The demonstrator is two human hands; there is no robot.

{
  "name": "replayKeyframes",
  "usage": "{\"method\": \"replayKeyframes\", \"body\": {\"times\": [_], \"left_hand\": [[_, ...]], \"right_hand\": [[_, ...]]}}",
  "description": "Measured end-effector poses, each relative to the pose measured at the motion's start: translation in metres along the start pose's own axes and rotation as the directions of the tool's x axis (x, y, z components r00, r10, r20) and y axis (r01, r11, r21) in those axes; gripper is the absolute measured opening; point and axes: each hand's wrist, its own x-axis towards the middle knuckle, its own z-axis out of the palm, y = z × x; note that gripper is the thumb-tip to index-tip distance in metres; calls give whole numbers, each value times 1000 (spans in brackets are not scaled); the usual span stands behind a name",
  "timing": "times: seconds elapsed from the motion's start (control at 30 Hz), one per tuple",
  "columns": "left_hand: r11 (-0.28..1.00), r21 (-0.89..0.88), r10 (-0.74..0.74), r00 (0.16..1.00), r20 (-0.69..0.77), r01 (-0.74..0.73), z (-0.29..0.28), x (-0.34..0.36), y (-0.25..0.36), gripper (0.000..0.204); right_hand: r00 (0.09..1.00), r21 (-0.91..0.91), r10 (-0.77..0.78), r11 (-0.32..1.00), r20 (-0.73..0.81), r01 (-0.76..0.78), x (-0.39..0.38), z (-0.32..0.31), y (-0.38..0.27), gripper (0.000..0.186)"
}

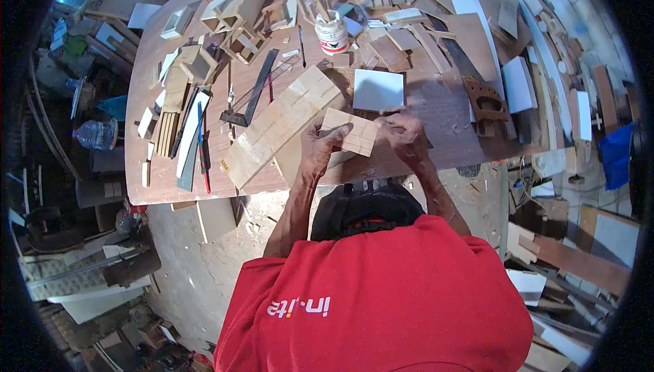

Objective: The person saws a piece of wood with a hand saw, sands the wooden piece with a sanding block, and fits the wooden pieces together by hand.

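Note:
My left hand (316, 148) is closed on a small rectangular wooden block (354, 136), with the thumb across its face and the fingers behind it. Faint lines run across the light face of this block, which I hold above the near edge of the table. At the block's right end is my right hand (405, 133), its fingers bent and smeared by motion; whether it grips anything cannot be made out. Beyond both hands lies a white square panel (379, 90). A long pale wooden board (289, 123) rests slantwise to the left, partly behind my left hand.
On the brown table (436, 154) sit a try square (253, 94), a white tub (332, 34) and a handsaw with a wooden handle (485, 103). Several small wooden boxes (243, 43) and offcuts crowd the far side. Stacked boards (579, 256) line the right.

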Motion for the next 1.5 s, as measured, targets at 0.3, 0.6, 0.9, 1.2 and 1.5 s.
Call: {"method": "replayKeyframes", "body": {"times": [0.3, 0.6, 0.9, 1.2, 1.5], "left_hand": [[996, -77, 44, 993, -114, -53, -7, -1, -17, 47], [878, -477, -101, 985, -137, 24, -8, 11, -38, 33], [925, -369, 14, 980, -201, -89, 9, 8, -25, 27], [965, -188, 142, 968, -209, -182, 10, 32, -34, 35], [937, 233, 269, 963, -1, -262, 11, 37, -28, 34]], "right_hand": [[977, -749, 205, 657, 67, -87, 71, -12, 24, 91], [896, -789, 163, 556, 413, 263, 114, -11, 66, 97], [907, -608, 222, 793, 358, 46, 113, -39, 12, 55], [952, -343, 111, 939, 284, -7, 52, -25, -47, 36], [988, -378, 94, 925, 120, -42, 32, -8, -46, 34]]}}
